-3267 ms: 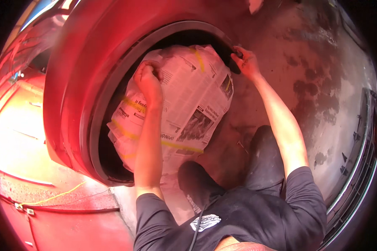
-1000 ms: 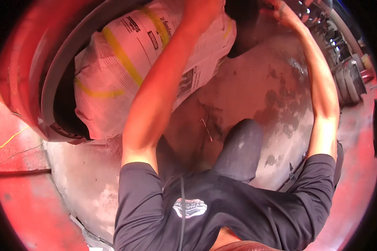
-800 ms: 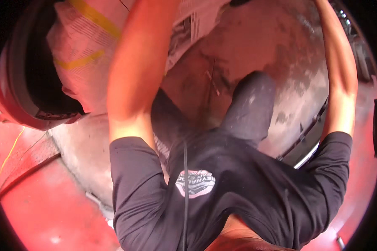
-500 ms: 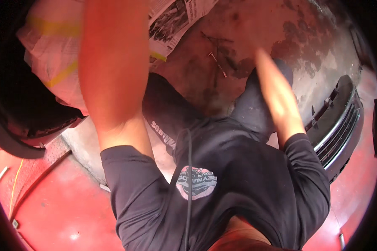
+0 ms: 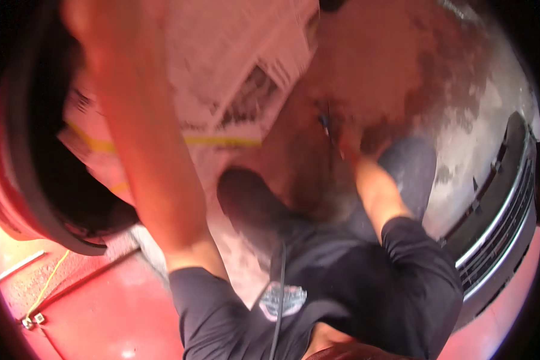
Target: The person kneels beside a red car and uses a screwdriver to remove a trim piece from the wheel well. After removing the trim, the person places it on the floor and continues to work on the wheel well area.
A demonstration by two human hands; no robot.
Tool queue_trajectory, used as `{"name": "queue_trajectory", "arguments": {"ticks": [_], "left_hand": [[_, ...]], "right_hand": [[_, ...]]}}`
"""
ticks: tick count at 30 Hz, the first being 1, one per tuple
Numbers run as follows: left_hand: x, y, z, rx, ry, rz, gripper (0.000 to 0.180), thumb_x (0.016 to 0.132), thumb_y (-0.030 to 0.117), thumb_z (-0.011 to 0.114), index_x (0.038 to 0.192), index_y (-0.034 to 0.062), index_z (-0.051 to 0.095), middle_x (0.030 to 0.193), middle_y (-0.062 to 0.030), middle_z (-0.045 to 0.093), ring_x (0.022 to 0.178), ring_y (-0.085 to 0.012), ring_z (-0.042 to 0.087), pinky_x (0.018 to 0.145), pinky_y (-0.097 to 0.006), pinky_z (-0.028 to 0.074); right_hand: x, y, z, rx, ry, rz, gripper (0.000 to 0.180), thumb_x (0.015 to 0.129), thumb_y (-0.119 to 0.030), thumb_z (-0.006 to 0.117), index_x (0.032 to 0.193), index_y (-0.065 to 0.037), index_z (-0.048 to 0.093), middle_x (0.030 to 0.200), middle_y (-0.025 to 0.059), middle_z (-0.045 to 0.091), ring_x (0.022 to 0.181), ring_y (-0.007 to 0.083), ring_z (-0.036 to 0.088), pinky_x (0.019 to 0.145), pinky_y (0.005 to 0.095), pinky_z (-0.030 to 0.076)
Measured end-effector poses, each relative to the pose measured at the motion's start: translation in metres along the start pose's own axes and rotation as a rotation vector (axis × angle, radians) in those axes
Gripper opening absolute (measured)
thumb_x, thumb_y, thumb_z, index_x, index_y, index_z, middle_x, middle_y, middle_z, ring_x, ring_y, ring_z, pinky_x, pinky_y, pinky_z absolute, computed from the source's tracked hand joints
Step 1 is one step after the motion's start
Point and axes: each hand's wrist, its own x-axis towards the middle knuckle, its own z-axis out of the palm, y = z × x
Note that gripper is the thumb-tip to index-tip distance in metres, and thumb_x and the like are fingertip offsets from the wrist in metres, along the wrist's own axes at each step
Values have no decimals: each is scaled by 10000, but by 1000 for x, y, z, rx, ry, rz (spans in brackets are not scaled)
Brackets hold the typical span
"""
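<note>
— From the head camera, what's different from a moment back?

— The view has tipped steeply down. A few seconds ago both hands were spread on the newspaper sheet [image 5: 234, 78] over the wheel opening; now the right arm has dropped away from it, and the right hand [image 5: 349, 144] is low by the knee, near the stained floor [image 5: 414, 66]. It's blurred, so I can't tell if it's clenched or holding anything.

— And the left?

— The left arm [image 5: 144, 150] still reaches up across the paper; its hand is past the top edge, unseen. My guess is the paper hangs by its tape now.

— Any markings?

— Yellow tape strips [image 5: 222, 142] run across the pale printed sheet, a dark photo block near its middle. The sheet sits inside the black arch rim [image 5: 39, 198] of the red body. A round pale badge [image 5: 282, 299] on the dark shirt.
</note>
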Motion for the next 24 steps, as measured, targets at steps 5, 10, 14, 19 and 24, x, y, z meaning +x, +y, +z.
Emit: {"name": "queue_trajectory", "arguments": {"ticks": [5, 10, 14, 19, 24], "left_hand": [[14, 0, 22, -313, 10, -210, 277, 905, 385, 637, 935, 116, 575, 635, 52, 329, 507, -71, 293, 451, -237, 254], [4, 12, 20, -590, 207, -424, 266, 921, 323, 659, 795, 167, 484, 625, 64, 311, 503, -62, 276, 449, -235, 239], [6, 32, 49, -686, 361, -533, 349, 909, 409, 684, 808, 158, 464, 617, 60, 305, 509, -69, 274, 462, -249, 237], [17, 46, 72, -629, 585, -653, 321, 926, 352, 669, 846, 116, 467, 624, 53, 266, 500, -69, 258, 457, -256, 240], [36, 52, 67, -819, 710, -881, 175, 924, 237, 596, 895, 110, 479, 600, 46, 237, 472, -94, 237, 442, -265, 240]], "right_hand": [[-32, -28, -47, -228, -272, 201, 395, 846, -106, 538, 1231, -156, 613, 1377, 169, 510, 1266, 399, 481, 991, 528, 441], [-40, -119, -168, -188, -497, 639, 278, 808, -190, 636, 1047, -53, 677, 1056, 237, 675, 1057, 396, 635, 915, 474, 506], [-40, -158, -239, 109, -312, 587, 384, 819, -220, 635, 1169, -63, 620, 1134, 218, 658, 1115, 381, 611, 936, 465, 484], [18, -264, -401, 164, -1, 415, 432, 784, -104, 669, 1195, -70, 542, 868, 191, 660, 810, 304, 674, 724, 408, 513], [81, -340, -550, 86, 59, 92, 414, 792, -74, 616, 1206, -74, 618, 931, 158, 649, 765, 281, 631, 740, 382, 504]]}}
